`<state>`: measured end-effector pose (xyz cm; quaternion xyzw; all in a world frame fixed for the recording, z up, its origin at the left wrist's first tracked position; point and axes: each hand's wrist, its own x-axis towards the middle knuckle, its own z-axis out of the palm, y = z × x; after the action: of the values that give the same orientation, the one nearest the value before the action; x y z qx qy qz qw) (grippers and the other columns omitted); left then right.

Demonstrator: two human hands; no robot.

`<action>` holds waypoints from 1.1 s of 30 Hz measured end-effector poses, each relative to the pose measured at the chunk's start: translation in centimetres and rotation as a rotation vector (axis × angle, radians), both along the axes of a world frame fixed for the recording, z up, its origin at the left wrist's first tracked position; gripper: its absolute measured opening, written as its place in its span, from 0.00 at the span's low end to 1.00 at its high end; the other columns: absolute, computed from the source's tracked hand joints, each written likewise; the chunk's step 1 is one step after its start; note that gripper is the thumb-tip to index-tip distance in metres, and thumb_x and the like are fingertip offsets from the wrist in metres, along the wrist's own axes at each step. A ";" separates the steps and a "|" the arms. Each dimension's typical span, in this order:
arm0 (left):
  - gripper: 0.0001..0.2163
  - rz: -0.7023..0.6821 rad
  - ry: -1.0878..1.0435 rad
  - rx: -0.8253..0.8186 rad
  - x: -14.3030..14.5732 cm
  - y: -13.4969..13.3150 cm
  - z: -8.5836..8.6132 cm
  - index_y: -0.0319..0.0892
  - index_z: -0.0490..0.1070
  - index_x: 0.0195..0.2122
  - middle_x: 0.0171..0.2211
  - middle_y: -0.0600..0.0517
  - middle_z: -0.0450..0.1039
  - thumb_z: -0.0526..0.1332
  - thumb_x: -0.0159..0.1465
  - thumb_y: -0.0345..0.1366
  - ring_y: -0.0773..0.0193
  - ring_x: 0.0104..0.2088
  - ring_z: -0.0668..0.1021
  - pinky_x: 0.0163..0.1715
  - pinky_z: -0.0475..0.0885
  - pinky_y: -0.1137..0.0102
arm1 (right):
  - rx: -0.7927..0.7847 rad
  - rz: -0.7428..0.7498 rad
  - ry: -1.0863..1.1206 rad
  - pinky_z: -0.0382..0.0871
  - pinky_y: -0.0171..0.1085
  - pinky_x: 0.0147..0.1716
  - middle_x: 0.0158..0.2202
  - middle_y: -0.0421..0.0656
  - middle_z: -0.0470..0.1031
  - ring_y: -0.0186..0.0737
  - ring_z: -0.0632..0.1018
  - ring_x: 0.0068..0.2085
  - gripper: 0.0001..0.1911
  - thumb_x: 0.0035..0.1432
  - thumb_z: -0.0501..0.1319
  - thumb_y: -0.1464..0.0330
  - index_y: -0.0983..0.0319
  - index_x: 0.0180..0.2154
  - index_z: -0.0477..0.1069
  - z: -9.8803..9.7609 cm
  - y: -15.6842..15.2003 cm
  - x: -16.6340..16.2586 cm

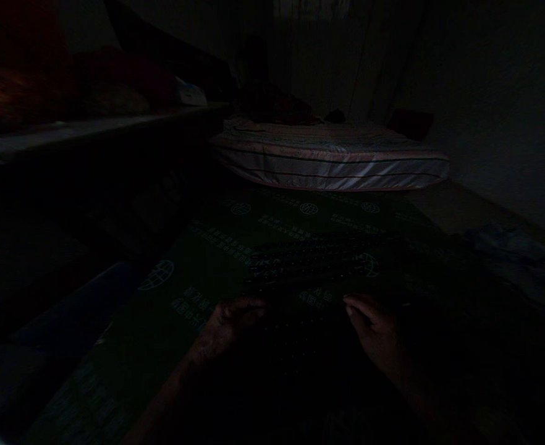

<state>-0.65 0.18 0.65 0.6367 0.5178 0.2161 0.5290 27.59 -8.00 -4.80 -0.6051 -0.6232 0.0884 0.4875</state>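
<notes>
Light: I see very little from here; the room is close to black and only the middle of the view gives detail.

Left hands entry: my left hand sits low in the view, left of centre, with its fingers curled inward at the near left edge of the dark cloth.

Right hands entry: my right hand sits opposite, well apart from the left, with its fingers bent in at the near right edge of the same cloth.

Grip: both hands look curled rather than spread, but I cannot tell whether either one actually pinches the cloth.

Cloth: a dark, dotted, wide piece of cloth lies flat just beyond and between the hands, stretching away from me.

Under it: a green plastic floor sheet printed with pale globe marks and lettering carries the cloth and runs on toward the far wall.

Beyond: a pale pinkish satin mattress with dark stripes lies on the floor at the sheet's far end.

Left side: a long grey ledge runs along the wall, with a small white box on it and reddish bundles piled nearer me.

Right side: a plain wall, too dim to read any detail.
</notes>
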 end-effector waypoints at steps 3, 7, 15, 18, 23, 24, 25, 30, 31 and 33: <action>0.16 -0.015 0.003 0.007 -0.1 0.0 -0.2 0.43 0.76 0.38 0.36 0.50 0.78 0.61 0.55 0.48 0.60 0.36 0.77 0.35 0.71 0.71 | -0.022 0.010 0.015 0.76 0.39 0.39 0.39 0.46 0.78 0.42 0.79 0.40 0.09 0.58 0.56 0.66 0.58 0.37 0.75 0.4 -0.1 -0.1; 0.16 -0.026 0.012 -0.012 -0.2 0.1 -0.3 0.44 0.76 0.39 0.36 0.51 0.78 0.60 0.55 0.48 0.59 0.36 0.77 0.34 0.72 0.71 | -0.041 0.016 -0.013 0.76 0.38 0.38 0.39 0.45 0.78 0.41 0.79 0.40 0.09 0.58 0.57 0.66 0.57 0.35 0.76 1.8 0.3 0.1; 0.18 -0.020 0.027 -0.062 -0.3 0.2 -0.1 0.44 0.76 0.39 0.36 0.51 0.78 0.60 0.55 0.50 0.58 0.36 0.78 0.34 0.72 0.71 | -0.035 0.124 -0.218 0.72 0.37 0.41 0.39 0.44 0.77 0.39 0.78 0.40 0.10 0.58 0.56 0.68 0.58 0.34 0.76 5.7 8.5 1.9; 0.17 -0.028 0.012 -0.048 -0.3 0.3 -0.1 0.44 0.76 0.38 0.37 0.51 0.78 0.60 0.54 0.50 0.58 0.37 0.78 0.35 0.72 0.71 | -0.148 0.162 -0.398 0.70 0.35 0.42 0.39 0.43 0.77 0.38 0.77 0.40 0.10 0.58 0.56 0.72 0.59 0.34 0.76 6.4 13.4 2.7; 0.17 -0.049 -0.008 -0.060 -0.6 0.3 -0.3 0.46 0.77 0.38 0.38 0.51 0.78 0.59 0.56 0.50 0.58 0.36 0.78 0.34 0.73 0.71 | -0.351 0.199 -0.668 0.67 0.36 0.43 0.41 0.44 0.76 0.39 0.76 0.42 0.09 0.56 0.59 0.73 0.61 0.37 0.77 6.1 19.9 3.3; 0.17 -0.057 -0.024 -0.056 -0.6 0.3 -0.5 0.46 0.77 0.39 0.38 0.52 0.78 0.59 0.56 0.51 0.58 0.36 0.78 0.34 0.73 0.71 | -0.364 0.215 -0.682 0.67 0.35 0.43 0.41 0.44 0.76 0.39 0.76 0.42 0.09 0.55 0.60 0.73 0.61 0.37 0.77 6.0 20.8 3.3; 0.17 -0.063 -0.041 -0.055 -0.6 0.3 -0.6 0.47 0.77 0.39 0.38 0.52 0.79 0.59 0.56 0.51 0.58 0.37 0.78 0.34 0.73 0.71 | -0.380 0.230 -0.700 0.66 0.35 0.43 0.41 0.44 0.76 0.39 0.76 0.42 0.09 0.55 0.60 0.73 0.60 0.37 0.77 5.8 21.5 3.4; 0.15 -0.048 -0.081 -0.096 -0.7 0.3 -1.3 0.48 0.77 0.39 0.38 0.52 0.79 0.60 0.56 0.50 0.58 0.36 0.79 0.34 0.74 0.70 | -0.452 0.284 -0.784 0.65 0.35 0.44 0.43 0.42 0.76 0.39 0.75 0.45 0.10 0.54 0.61 0.73 0.59 0.38 0.77 4.8 24.1 3.7; 0.15 -0.051 -0.090 -0.097 -0.7 0.3 -1.3 0.49 0.77 0.38 0.38 0.53 0.79 0.60 0.56 0.49 0.58 0.36 0.79 0.35 0.74 0.71 | -0.463 0.293 -0.797 0.64 0.34 0.45 0.43 0.42 0.76 0.39 0.75 0.45 0.10 0.54 0.62 0.73 0.58 0.39 0.76 4.7 24.4 3.7; 0.13 -0.060 -0.104 -0.091 -0.8 0.4 -1.4 0.49 0.78 0.38 0.39 0.53 0.79 0.60 0.57 0.48 0.58 0.38 0.79 0.36 0.74 0.71 | -0.484 0.306 -0.822 0.64 0.34 0.44 0.43 0.42 0.76 0.39 0.75 0.45 0.11 0.54 0.62 0.72 0.58 0.40 0.76 4.5 24.9 3.8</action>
<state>-1.41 0.57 -0.71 0.6151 0.4798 0.2091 0.5897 31.43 16.93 -0.32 -0.5873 -0.8070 0.0553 0.0287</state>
